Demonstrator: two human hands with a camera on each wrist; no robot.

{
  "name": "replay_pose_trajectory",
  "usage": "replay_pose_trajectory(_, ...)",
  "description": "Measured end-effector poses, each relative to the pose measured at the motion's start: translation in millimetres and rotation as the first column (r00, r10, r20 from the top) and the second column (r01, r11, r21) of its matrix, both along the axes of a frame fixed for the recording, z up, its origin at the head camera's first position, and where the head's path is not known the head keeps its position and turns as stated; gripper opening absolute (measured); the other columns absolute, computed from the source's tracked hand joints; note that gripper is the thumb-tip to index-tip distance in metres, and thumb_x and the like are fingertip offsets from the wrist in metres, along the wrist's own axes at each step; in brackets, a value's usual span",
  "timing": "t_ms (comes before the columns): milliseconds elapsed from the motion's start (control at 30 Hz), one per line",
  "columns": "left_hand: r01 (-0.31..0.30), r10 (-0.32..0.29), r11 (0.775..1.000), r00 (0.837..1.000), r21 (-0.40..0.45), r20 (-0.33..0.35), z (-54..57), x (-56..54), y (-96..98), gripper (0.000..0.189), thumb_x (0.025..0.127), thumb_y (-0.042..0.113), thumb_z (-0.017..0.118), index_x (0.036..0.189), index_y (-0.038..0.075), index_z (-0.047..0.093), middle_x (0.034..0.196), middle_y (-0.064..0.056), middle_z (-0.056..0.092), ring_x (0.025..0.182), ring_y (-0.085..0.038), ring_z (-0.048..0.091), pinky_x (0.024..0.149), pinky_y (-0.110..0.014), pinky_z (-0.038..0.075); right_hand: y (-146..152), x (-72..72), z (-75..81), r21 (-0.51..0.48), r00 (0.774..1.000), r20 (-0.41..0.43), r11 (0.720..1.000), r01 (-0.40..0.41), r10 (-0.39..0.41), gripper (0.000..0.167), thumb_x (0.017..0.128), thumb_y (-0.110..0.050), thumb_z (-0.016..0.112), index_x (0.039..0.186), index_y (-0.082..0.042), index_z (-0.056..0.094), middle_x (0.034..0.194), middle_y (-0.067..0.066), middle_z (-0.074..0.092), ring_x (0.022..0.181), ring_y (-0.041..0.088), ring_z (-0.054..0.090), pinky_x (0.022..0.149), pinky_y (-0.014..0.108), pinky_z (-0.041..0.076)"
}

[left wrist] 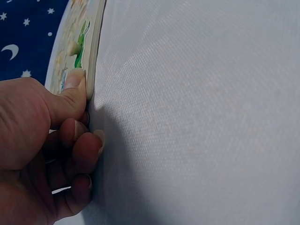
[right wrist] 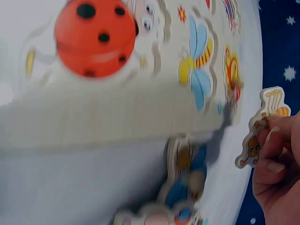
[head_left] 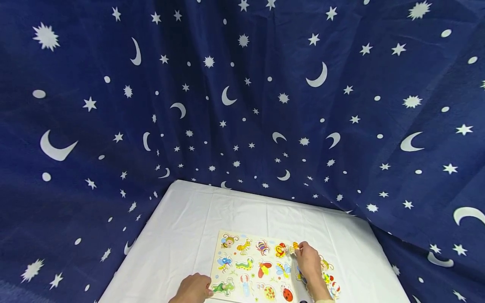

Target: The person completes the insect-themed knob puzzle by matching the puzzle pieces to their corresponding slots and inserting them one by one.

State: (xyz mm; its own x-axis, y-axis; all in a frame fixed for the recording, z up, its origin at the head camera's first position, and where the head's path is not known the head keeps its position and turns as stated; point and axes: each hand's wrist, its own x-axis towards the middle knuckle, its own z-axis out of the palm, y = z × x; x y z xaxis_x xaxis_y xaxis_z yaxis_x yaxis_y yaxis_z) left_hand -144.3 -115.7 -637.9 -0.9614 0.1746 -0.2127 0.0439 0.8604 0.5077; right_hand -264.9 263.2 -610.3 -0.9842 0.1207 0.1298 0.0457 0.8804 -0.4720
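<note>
A wooden insect puzzle board point(head_left: 279, 283) lies on the white cloth, filled with painted insect pictures in cut-out shapes. At its near left corner my left hand point(head_left: 192, 288) pinches the edge, thumb point(left wrist: 75, 78) on top and the other fingers curled beside and below. A green insect piece point(left wrist: 79, 51) with a knob lies just past the thumb. My right hand point(head_left: 310, 261) holds an orange-striped insect puzzle piece point(right wrist: 253, 147) between thumb and fingers, above the cloth off the board's far right corner. A red and yellow butterfly point(right wrist: 231, 70) is the nearest picture on the board.
Several loose puzzle pieces point(head_left: 335, 290) lie right of the board, partly hidden under my right forearm. Among them is a blue-winged piece point(right wrist: 180, 173) close to the board's edge. A dark blue curtain point(head_left: 242, 105) with stars and moons surrounds the white table point(head_left: 189, 210).
</note>
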Motion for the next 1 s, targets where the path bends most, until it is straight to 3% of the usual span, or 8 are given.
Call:
replay_pose_trajectory(433, 0.003, -0.003, 1.000, 1.000, 0.009, -0.003, 2.6, 0.2, 0.7, 0.019, 0.074, 0.032, 0.076, 0.070, 0.018, 0.063, 0.059, 0.009, 0.051, 0.055, -0.010, 0.046, 0.055, -0.031, 0.040, -48, -4.6, -0.5, -0.027, 0.994, -0.030, 0.994, -0.108, 0.107, 0.011, 0.087, -0.010, 0.070, 0.094, -0.005, 0.063, 0.070, -0.002, 0.058, 0.061, 0.011, 0.049, 0.057, 0.029, 0.039)
replay_pose_trajectory(600, 0.010, -0.010, 1.000, 1.000, -0.007, -0.006, 1.1, -0.7, 0.2, 0.019, 0.073, 0.032, 0.076, 0.070, 0.018, 0.064, 0.059, 0.009, 0.053, 0.054, -0.010, 0.047, 0.055, -0.032, 0.041, -69, -4.8, -3.4, -0.009, 0.981, -0.090, 0.985, -0.175, 0.173, 0.012, 0.083, -0.009, 0.074, 0.090, -0.008, 0.064, 0.069, -0.003, 0.055, 0.061, 0.010, 0.048, 0.057, 0.028, 0.039)
replay_pose_trajectory(1000, 0.007, -0.008, 1.000, 1.000, -0.011, -0.016, 3.7, 0.0, 2.6, 0.018, 0.074, 0.032, 0.076, 0.073, 0.019, 0.065, 0.059, 0.011, 0.056, 0.055, -0.010, 0.053, 0.057, -0.035, 0.046, -112, 1.1, -7.9, -0.015, 0.949, -0.120, 0.955, -0.295, 0.291, 0.009, 0.084, -0.009, 0.072, 0.087, -0.012, 0.064, 0.070, -0.006, 0.055, 0.062, 0.005, 0.046, 0.056, 0.023, 0.038)
